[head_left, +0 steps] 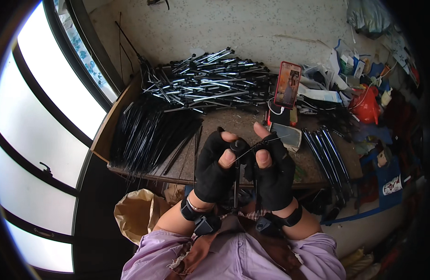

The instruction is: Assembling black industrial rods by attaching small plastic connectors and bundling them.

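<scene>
Both my hands wear black fingerless gloves and meet above the front edge of the table. My left hand is closed round a black rod with a round knob on top, its thumb and finger near the knob. My right hand pinches a thin metal needle-like wire that slants across to the left thumb. Dark strands appear bunched or twisted about the wire between the thumbs. More black strands hang below the right hand. Where the wire's lower end meets the rod is too small to tell.
Silver rods with black ends are heaped at the back. Black thin strands lie in a bundle at left; several dark rods lie at right. A phone stands behind my hands. A paper bag is below the table's left front.
</scene>
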`<state>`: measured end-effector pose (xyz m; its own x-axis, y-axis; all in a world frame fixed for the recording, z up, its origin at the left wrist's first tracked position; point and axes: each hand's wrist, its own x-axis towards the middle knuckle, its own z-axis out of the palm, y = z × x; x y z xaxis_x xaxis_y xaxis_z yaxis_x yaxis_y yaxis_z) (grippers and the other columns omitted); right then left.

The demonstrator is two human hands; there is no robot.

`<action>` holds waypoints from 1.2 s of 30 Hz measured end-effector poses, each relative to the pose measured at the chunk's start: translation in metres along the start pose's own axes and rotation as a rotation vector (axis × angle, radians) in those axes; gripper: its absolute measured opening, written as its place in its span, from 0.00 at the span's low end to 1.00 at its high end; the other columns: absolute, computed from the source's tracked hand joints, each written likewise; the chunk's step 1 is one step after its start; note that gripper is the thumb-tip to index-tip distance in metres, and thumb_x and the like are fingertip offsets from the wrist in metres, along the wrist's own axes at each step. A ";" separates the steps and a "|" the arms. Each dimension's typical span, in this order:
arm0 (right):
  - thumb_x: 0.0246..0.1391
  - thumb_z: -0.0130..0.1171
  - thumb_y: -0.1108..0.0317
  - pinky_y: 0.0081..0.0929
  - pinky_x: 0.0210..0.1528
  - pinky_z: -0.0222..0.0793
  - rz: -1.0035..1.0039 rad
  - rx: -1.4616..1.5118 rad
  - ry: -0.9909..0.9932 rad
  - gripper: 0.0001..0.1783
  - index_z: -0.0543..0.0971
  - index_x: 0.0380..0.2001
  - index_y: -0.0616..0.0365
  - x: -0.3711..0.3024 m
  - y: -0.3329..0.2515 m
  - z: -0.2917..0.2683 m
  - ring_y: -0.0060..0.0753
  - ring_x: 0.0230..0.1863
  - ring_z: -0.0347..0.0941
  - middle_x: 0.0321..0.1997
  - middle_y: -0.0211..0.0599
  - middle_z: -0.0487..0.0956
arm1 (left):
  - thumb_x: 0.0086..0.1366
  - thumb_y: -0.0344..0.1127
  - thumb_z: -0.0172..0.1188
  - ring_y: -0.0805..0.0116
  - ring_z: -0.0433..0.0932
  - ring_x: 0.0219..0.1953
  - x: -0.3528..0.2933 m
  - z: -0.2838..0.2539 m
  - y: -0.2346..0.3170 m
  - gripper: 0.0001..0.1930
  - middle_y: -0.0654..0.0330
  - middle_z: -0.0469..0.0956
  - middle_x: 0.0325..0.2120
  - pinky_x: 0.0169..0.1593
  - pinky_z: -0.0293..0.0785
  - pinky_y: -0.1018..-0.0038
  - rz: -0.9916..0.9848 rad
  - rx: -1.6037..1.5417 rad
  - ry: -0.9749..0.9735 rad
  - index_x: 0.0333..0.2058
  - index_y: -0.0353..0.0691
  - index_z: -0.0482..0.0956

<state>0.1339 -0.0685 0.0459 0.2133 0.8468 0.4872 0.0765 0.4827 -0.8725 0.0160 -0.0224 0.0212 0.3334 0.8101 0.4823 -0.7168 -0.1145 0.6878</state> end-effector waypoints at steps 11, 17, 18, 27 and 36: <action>0.59 0.49 0.57 0.21 0.38 0.64 -0.200 -0.092 -0.011 0.26 0.65 0.55 0.63 0.014 0.009 0.003 0.21 0.32 0.68 0.32 0.32 0.75 | 0.59 0.31 0.56 0.72 0.71 0.39 0.004 0.005 -0.007 0.16 0.60 0.72 0.37 0.44 0.68 0.77 0.080 0.104 0.086 0.45 0.35 0.67; 0.59 0.48 0.58 0.26 0.43 0.64 -0.238 -0.058 -0.025 0.26 0.65 0.55 0.64 0.023 -0.004 0.002 0.30 0.38 0.70 0.41 0.39 0.75 | 0.58 0.35 0.57 0.72 0.71 0.38 0.025 0.024 0.016 0.17 0.61 0.72 0.36 0.44 0.66 0.77 0.193 0.283 -0.007 0.44 0.33 0.70; 0.59 0.48 0.58 0.26 0.43 0.64 -0.250 -0.061 -0.026 0.26 0.65 0.55 0.64 0.025 -0.004 0.003 0.30 0.38 0.70 0.41 0.39 0.75 | 0.58 0.35 0.57 0.72 0.71 0.38 0.030 0.023 0.017 0.17 0.61 0.72 0.36 0.44 0.66 0.77 0.203 0.280 -0.013 0.44 0.33 0.70; 0.59 0.47 0.55 0.25 0.47 0.62 -0.374 -0.122 0.217 0.28 0.64 0.55 0.66 0.034 0.015 0.010 0.27 0.44 0.68 0.47 0.41 0.72 | 0.58 0.44 0.56 0.71 0.69 0.38 0.057 0.010 0.006 0.20 0.59 0.72 0.35 0.44 0.64 0.75 0.245 0.457 -0.155 0.42 0.33 0.71; 0.60 0.45 0.55 0.26 0.49 0.61 -0.297 -0.066 0.072 0.26 0.66 0.53 0.66 0.047 0.007 0.008 0.28 0.46 0.67 0.49 0.39 0.71 | 0.58 0.46 0.57 0.73 0.70 0.38 0.061 -0.002 0.005 0.25 0.61 0.72 0.36 0.44 0.65 0.78 0.018 0.127 -0.136 0.46 0.32 0.70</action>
<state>0.1368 -0.0242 0.0631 0.2401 0.6520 0.7192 0.2079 0.6891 -0.6942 0.0313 0.0276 0.0527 0.4067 0.7232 0.5582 -0.6431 -0.2074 0.7372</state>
